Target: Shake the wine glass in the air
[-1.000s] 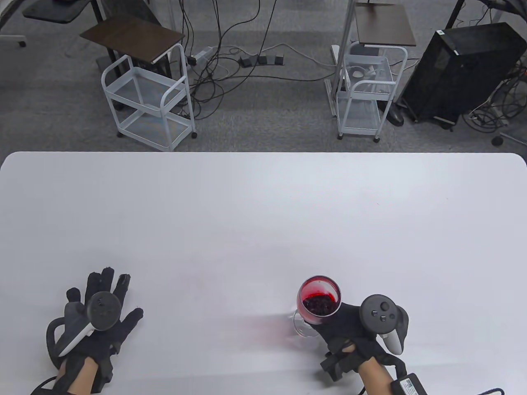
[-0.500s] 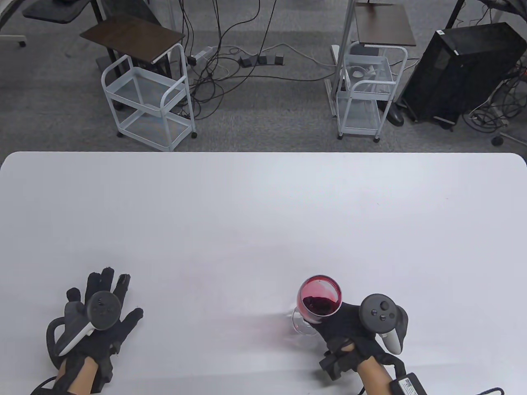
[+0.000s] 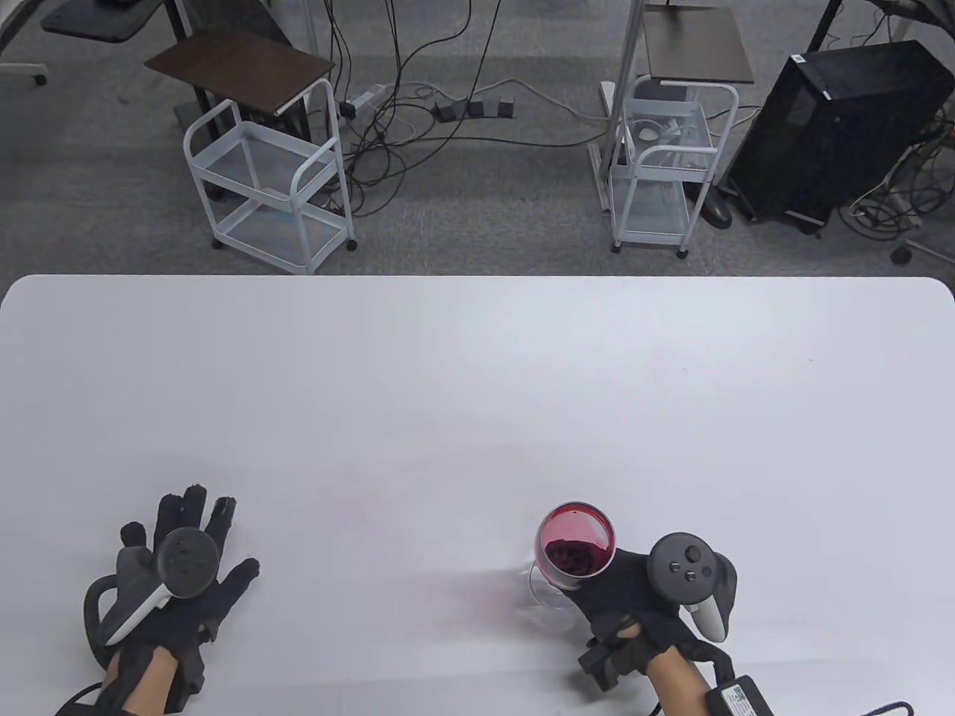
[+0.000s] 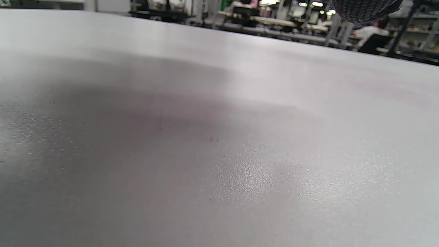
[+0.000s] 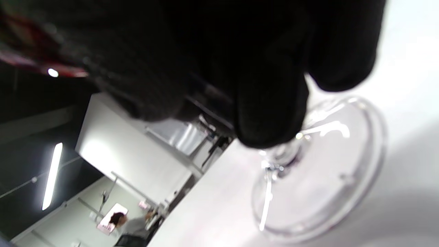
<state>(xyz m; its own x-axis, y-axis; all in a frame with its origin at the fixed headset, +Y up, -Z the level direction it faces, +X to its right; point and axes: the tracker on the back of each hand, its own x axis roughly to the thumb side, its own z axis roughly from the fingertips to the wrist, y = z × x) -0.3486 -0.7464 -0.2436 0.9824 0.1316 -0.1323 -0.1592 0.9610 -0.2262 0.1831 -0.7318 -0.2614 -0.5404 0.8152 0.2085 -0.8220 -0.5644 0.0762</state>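
Observation:
A clear wine glass (image 3: 574,548) with red liquid in its bowl is held by my right hand (image 3: 623,589) near the table's front right. The hand grips it around the stem, under the bowl. The glass's round foot (image 5: 319,171) shows below the black gloved fingers (image 5: 271,103) in the right wrist view, tilted, above the white table (image 3: 477,388). My left hand (image 3: 186,574) lies flat on the table at the front left, fingers spread, holding nothing. The left wrist view shows only the bare tabletop (image 4: 219,137).
Beyond the table's far edge stand two white wire carts (image 3: 272,183) (image 3: 664,164), a black computer case (image 3: 835,127) and loose cables on the grey floor.
The glass and my right hand have shifted slightly left, and the red liquid has swirled inside the bowl. My left hand has not moved.

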